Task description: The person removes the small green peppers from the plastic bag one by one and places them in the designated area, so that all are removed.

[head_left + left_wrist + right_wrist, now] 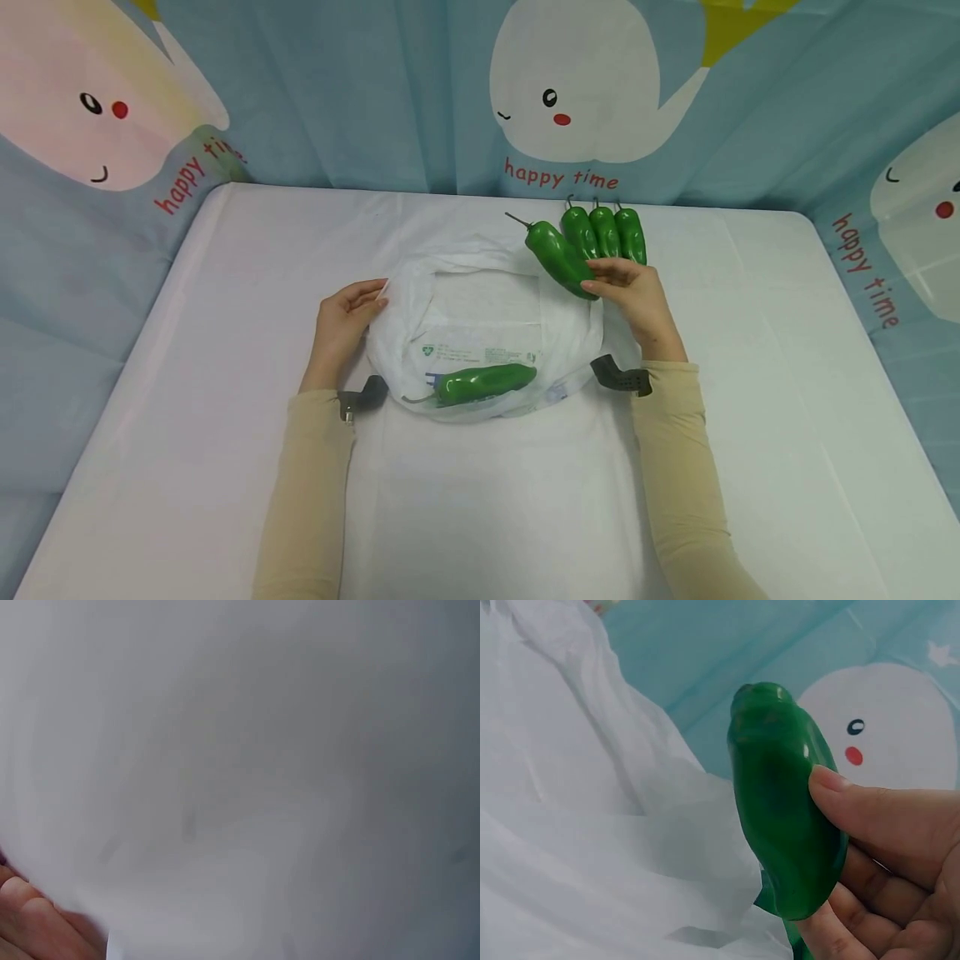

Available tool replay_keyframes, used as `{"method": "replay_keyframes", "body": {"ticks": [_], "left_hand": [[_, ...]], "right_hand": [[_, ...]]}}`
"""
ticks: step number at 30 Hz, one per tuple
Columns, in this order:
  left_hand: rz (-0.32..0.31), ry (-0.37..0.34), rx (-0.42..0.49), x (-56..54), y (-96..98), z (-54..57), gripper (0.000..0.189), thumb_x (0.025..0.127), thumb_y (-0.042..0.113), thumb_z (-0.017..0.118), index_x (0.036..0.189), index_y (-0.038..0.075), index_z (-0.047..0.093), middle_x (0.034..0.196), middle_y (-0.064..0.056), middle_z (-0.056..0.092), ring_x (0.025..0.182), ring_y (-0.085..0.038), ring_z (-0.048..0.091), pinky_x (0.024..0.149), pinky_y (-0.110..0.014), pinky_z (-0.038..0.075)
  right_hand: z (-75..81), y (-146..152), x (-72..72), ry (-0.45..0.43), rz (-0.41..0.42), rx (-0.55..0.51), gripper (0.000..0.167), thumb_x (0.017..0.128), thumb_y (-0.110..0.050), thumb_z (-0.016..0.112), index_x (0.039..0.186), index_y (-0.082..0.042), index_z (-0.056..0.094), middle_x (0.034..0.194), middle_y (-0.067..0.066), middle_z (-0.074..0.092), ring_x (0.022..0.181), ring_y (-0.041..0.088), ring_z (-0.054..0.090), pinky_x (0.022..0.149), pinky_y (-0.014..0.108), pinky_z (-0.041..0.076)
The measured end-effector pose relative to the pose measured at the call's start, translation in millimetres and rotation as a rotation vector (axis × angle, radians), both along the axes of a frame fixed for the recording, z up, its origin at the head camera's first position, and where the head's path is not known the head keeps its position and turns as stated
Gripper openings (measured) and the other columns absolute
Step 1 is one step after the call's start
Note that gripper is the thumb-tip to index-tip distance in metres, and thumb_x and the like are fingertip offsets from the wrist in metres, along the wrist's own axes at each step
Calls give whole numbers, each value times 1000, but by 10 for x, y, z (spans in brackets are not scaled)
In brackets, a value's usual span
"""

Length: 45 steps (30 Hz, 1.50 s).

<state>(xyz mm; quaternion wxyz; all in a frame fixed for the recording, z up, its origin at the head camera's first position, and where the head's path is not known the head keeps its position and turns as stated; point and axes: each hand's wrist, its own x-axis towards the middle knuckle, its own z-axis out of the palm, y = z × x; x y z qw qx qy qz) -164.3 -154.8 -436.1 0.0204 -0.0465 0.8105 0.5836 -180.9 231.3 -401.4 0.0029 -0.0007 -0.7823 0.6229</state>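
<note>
My right hand (641, 308) pinches a long green chili pepper (557, 254) near its blunt end, over the right back rim of a white plastic bag (393, 333). Its thin stem points to the back left. In the right wrist view, thumb and fingers grip this pepper (780, 780) from the right. At the bag's left rim, my left hand (337, 325) pinches the plastic between thumb and fingers. The bag's mouth is spread wide, and another green pepper (487, 383) lies inside along the front. White plastic (225, 750) fills most of the left wrist view.
Three more green peppers (604, 232) lie side by side at the back of the white-covered table (187, 417), just behind my right hand. A blue curtain (360, 100) with whale prints hangs along the table's back edge.
</note>
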Motion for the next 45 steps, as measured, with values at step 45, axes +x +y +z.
{"method": "replay_keyframes", "body": {"ticks": [45], "left_hand": [[-12,-4,-11,6,-7,11,37,92,24,63,125,7,61,117,-13,64,106,-14,60,91,-22,43]], "right_hand": [[1,301,-36,31,-488,-387,25,76,5,75,101,1,71,88,5,67,88,15,61,72,18,51]]}}
